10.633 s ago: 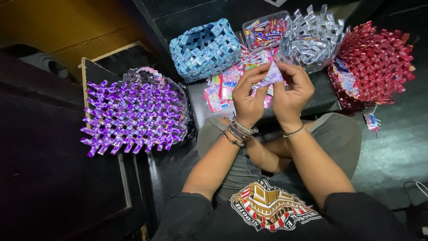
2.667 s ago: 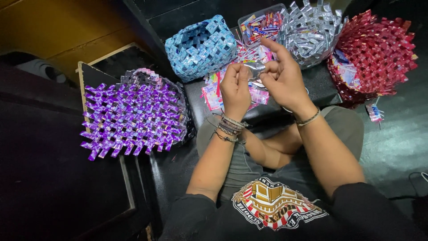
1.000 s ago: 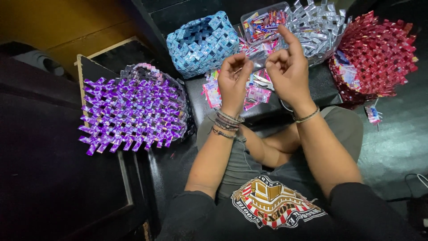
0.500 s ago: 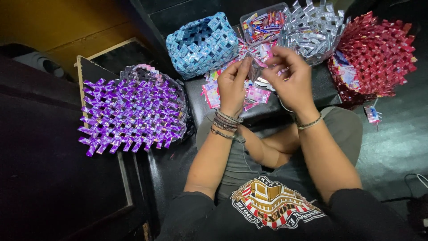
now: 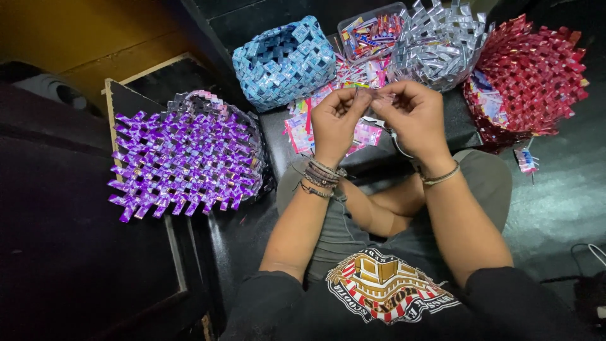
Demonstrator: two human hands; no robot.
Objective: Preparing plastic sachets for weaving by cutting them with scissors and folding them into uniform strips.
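- Head view: the left hand and right hand meet over the lap, fingertips pinched on a small folded wrapper strip held between them; both are closed on it, likely to crease or fold it.
- The strip is raised just above a scatter of loose wrappers on a dark board, which puts fresh pieces within easy reach.
- A clear tub of more wrappers stands behind the hands.
- Four woven baskets ring the work: purple basket well to the left, blue basket behind the left hand, silver basket behind the right hand, red basket at far right.
- The silver basket sits closest to the knuckles; nothing stands between the hands.
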